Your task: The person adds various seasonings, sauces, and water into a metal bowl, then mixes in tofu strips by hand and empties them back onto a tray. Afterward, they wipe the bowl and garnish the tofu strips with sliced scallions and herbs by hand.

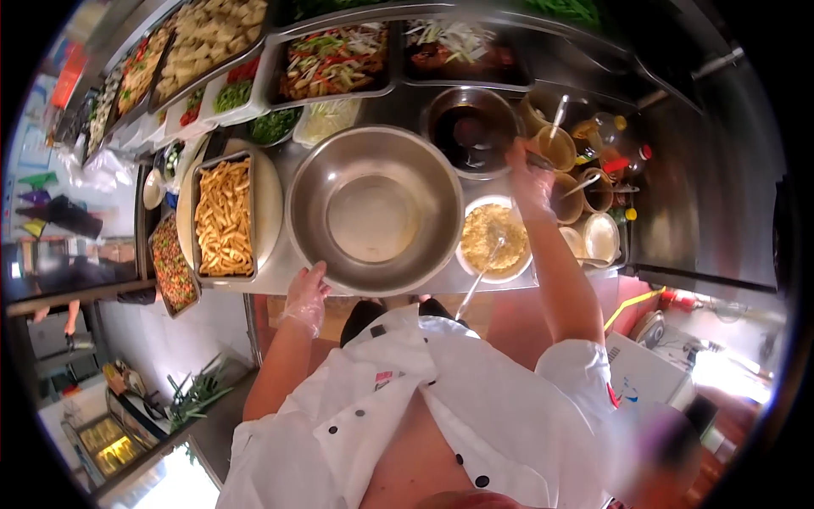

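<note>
Fingertips [320,269] of the gloved left hand [302,297] rest against the near-left rim of the wide steel bowl [315,178], probably to steady it; whether they pinch the metal, I cannot tell. That bowl stands on the counter right before the body, within reach of both arms. The right hand [532,174] is wrapped around a dark handle [538,160] beside the pan of dark liquid [441,103]. A spoon [471,293] leans from the crumb-filled white bowl [512,276], its handle angled bodyward for easy grabbing. Spoon-bearing tubs [556,151] cluster at the right, conveniently near that hand.
</note>
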